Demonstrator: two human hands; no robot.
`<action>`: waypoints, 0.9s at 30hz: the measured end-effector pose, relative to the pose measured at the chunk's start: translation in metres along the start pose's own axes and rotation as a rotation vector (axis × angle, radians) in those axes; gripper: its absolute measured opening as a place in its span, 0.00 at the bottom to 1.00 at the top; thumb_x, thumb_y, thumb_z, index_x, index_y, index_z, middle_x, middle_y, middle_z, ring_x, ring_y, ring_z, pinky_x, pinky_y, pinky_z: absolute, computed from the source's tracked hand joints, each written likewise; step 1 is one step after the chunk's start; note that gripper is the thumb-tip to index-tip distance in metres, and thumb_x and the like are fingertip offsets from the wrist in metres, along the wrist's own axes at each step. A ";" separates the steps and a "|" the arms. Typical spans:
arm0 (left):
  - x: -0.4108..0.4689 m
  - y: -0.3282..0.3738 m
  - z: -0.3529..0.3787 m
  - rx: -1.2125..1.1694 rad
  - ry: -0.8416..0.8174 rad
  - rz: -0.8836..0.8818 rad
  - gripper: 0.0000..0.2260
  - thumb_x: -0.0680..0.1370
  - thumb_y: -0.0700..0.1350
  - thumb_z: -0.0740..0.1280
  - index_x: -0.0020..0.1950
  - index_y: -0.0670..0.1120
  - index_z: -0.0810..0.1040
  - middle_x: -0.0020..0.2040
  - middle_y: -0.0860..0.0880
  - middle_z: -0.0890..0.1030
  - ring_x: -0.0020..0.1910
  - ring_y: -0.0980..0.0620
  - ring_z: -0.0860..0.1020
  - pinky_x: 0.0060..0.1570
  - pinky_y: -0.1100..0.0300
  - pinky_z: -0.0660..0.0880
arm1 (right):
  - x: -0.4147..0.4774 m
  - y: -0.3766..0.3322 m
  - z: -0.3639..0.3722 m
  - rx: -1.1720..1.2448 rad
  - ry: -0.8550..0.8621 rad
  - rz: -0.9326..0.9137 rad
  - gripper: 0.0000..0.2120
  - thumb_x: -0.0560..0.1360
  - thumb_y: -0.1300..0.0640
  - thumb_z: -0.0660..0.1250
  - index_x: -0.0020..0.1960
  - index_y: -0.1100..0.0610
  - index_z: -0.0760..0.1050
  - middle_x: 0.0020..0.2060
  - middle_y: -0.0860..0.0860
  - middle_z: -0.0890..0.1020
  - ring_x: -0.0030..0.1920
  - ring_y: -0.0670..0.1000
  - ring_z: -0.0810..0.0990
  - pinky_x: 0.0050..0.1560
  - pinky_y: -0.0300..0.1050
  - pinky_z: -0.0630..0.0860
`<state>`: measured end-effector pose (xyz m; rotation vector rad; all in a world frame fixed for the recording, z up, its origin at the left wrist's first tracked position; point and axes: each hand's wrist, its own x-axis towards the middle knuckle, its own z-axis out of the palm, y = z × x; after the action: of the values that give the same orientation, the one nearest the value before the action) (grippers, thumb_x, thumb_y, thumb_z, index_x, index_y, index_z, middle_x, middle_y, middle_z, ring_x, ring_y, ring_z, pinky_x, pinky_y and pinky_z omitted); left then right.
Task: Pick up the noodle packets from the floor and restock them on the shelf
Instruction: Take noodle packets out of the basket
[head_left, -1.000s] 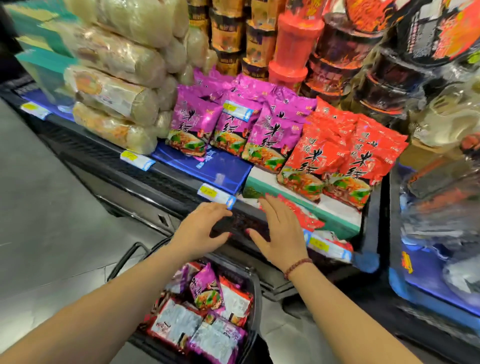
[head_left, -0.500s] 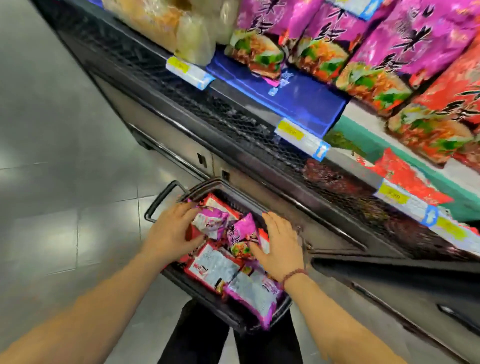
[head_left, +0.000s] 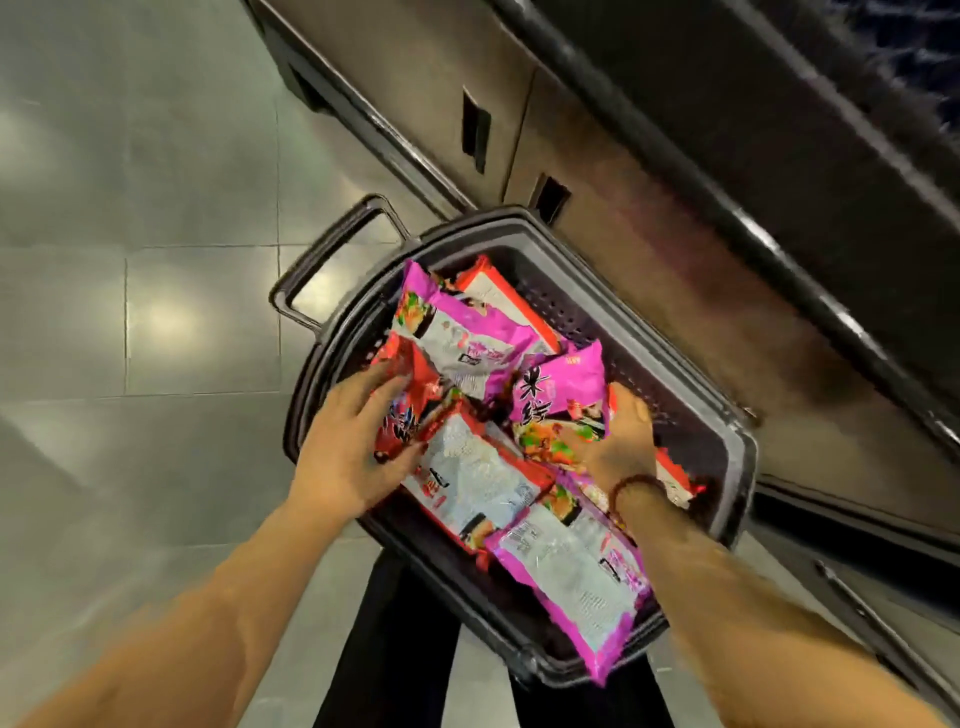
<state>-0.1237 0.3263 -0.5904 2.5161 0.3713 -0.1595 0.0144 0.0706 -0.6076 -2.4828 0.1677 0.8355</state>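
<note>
The noodle packets lie heaped in a dark plastic shopping basket (head_left: 727, 431) that stands on the grey tiled floor (head_left: 156, 312), close against the metal base of the shelf unit (head_left: 649, 260). A red noodle packet (head_left: 410, 410) sits at the basket's left edge, and the left hand (head_left: 353, 447) is curled around it, fingers over its top and thumb beneath its lower end. A pink noodle packet (head_left: 563, 400), front side up with black lettering, lies near the middle of the basket; the right hand (head_left: 623, 441) reaches under its right edge with the fingers bent, though whether they have closed on it cannot be told. A beaded bracelet (head_left: 636, 491) circles the right wrist. A second pink packet (head_left: 457, 338) lies back side up toward the far left corner, over a red-edged one (head_left: 498, 291). A red-and-white packet (head_left: 472, 483) lies between the two hands, and another pink packet (head_left: 576, 582) hangs over the basket's near edge. The basket's handle (head_left: 332, 260) is folded outward on the left side. Dark trouser legs (head_left: 395, 649) show below the basket.
</note>
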 end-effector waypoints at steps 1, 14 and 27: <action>0.001 -0.006 0.009 0.005 0.019 0.006 0.31 0.69 0.58 0.67 0.68 0.42 0.74 0.69 0.42 0.71 0.67 0.43 0.68 0.67 0.55 0.63 | 0.009 0.004 0.008 0.026 0.000 0.026 0.41 0.67 0.53 0.78 0.74 0.60 0.63 0.70 0.58 0.68 0.70 0.58 0.66 0.69 0.49 0.64; 0.002 -0.035 0.029 -0.066 -0.009 -0.040 0.30 0.71 0.60 0.66 0.68 0.45 0.73 0.74 0.47 0.65 0.71 0.39 0.67 0.67 0.40 0.68 | 0.019 0.003 0.052 0.233 0.212 0.110 0.14 0.67 0.61 0.75 0.48 0.59 0.73 0.38 0.51 0.78 0.42 0.57 0.78 0.38 0.45 0.74; 0.001 0.035 -0.040 -1.144 -0.167 -0.411 0.29 0.64 0.54 0.76 0.63 0.51 0.75 0.59 0.52 0.81 0.59 0.55 0.79 0.54 0.61 0.76 | -0.055 -0.104 -0.022 0.687 -0.319 -0.137 0.18 0.65 0.54 0.78 0.51 0.59 0.80 0.45 0.56 0.85 0.46 0.55 0.84 0.47 0.52 0.80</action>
<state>-0.1109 0.3213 -0.5391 1.2776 0.6678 -0.2291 0.0098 0.1464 -0.5154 -1.6837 0.1394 0.9140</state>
